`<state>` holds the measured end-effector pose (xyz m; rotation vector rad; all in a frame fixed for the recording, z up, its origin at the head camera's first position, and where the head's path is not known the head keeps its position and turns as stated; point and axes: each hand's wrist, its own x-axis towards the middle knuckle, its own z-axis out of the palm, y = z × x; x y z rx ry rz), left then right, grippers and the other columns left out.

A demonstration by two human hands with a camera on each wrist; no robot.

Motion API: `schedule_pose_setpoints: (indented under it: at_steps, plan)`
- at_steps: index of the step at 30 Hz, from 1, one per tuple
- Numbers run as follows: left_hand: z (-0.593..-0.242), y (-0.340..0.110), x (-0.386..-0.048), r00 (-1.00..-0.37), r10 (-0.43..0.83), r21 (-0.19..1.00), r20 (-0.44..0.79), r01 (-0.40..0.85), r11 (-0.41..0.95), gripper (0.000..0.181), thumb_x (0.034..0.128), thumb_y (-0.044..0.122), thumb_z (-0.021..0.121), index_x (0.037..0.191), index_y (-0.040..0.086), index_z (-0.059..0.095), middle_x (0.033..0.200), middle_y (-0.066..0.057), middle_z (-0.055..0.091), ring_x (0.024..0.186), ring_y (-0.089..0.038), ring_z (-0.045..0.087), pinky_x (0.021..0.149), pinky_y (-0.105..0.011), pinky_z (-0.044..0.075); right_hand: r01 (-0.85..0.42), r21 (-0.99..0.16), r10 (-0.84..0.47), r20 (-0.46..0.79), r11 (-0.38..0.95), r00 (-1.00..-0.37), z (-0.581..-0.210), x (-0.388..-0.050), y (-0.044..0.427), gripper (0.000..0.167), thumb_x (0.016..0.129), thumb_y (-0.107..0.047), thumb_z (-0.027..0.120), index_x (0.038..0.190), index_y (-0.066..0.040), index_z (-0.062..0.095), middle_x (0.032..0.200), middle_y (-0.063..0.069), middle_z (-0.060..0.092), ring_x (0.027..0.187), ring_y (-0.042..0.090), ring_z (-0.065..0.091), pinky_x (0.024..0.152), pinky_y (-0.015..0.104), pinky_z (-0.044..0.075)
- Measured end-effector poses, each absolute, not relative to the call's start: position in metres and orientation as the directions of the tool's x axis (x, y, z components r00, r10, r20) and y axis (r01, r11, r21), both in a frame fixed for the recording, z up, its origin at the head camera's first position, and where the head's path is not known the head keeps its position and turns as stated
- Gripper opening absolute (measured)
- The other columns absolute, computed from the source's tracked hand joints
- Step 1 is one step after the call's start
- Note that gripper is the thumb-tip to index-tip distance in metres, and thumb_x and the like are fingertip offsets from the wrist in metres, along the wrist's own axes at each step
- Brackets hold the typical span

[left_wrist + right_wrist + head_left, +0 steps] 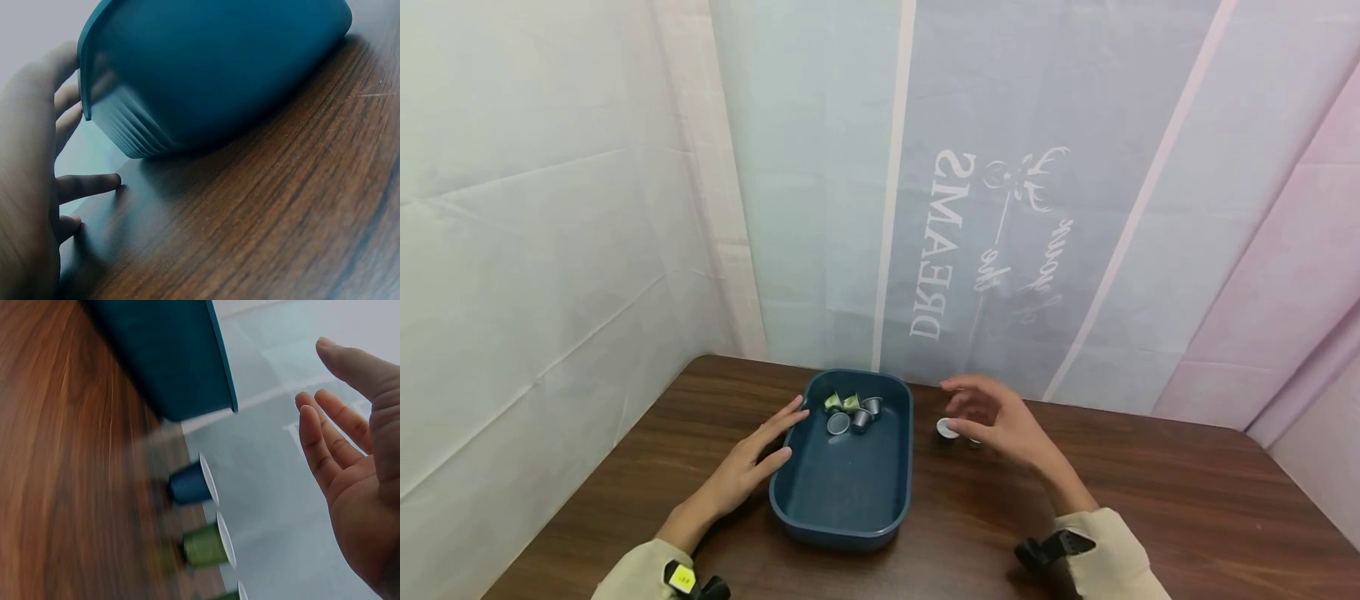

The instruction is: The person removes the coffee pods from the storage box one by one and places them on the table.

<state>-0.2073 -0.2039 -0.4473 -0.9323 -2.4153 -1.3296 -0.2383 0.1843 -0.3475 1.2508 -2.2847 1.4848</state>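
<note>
At 3 o'clock of the bin (850, 492), the blue pod (186, 485) and green pod (204, 547) stand with axes upright, pale lids facing up, shiny bodies tapering towards the table (1165, 500). A third pod (229, 597), cut off by the right wrist view, seems green. The right hand (1003, 421) hovers near them, fingers loosely bent. The dark blue bin runs 12 to 6 o'clock, green and silver pods (838, 424) near 12. The left hand (739, 471), fingers extended, rests at its 9 o'clock rim.

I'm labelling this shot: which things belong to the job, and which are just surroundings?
Apparently in the job:
blue tray
pods inside it
blue pod outside
green pods outside
left hand
right hand

Just surroundings:
table
printed backdrop
wrist straps
</note>
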Motion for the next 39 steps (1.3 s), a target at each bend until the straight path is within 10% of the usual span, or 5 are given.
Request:
schedule_pose_setpoints:
  at_steps: [14,30,39]
  plan:
    - [-0.442,-0.202,-0.205,-0.760,0.435,0.647,0.484,0.645,0.407,0.052,0.0983,0.005,0.048,0.148,0.014,0.037,0.157,-0.008,0.020,0.141,-0.031,0.024,0.098,-0.065,0.030,-0.720,-0.681,-0.640,0.496,0.132,-0.587,-0.345,-0.250,0.138,0.042,0.083,0.004,0.071,0.122,0.006,0.056,0.107,0.016,0.062,0.090,0.040,0.062,0.076,0.046,0.053]
    - [-0.445,-0.204,-0.206,-0.778,0.435,0.673,0.454,0.619,0.405,0.050,0.1004,0.009,0.046,0.149,0.013,0.036,0.158,-0.005,0.018,0.142,-0.026,0.021,0.100,-0.066,0.027,-0.647,-0.749,-0.702,0.382,0.146,-0.601,-0.375,-0.279,0.099,0.043,0.086,-0.016,0.074,0.126,-0.012,0.059,0.116,-0.003,0.061,0.094,0.021,0.064,0.081,0.034,0.053]
    - [-0.442,-0.205,-0.205,-0.781,0.443,0.675,0.439,0.613,0.411,0.050,0.1008,0.011,0.045,0.149,0.015,0.035,0.158,-0.004,0.018,0.142,-0.025,0.021,0.100,-0.065,0.027,-0.685,-0.709,-0.752,0.357,0.167,-0.554,-0.380,-0.284,0.076,0.042,0.087,-0.019,0.072,0.126,-0.009,0.059,0.113,0.016,0.061,0.090,0.016,0.065,0.080,0.031,0.053]
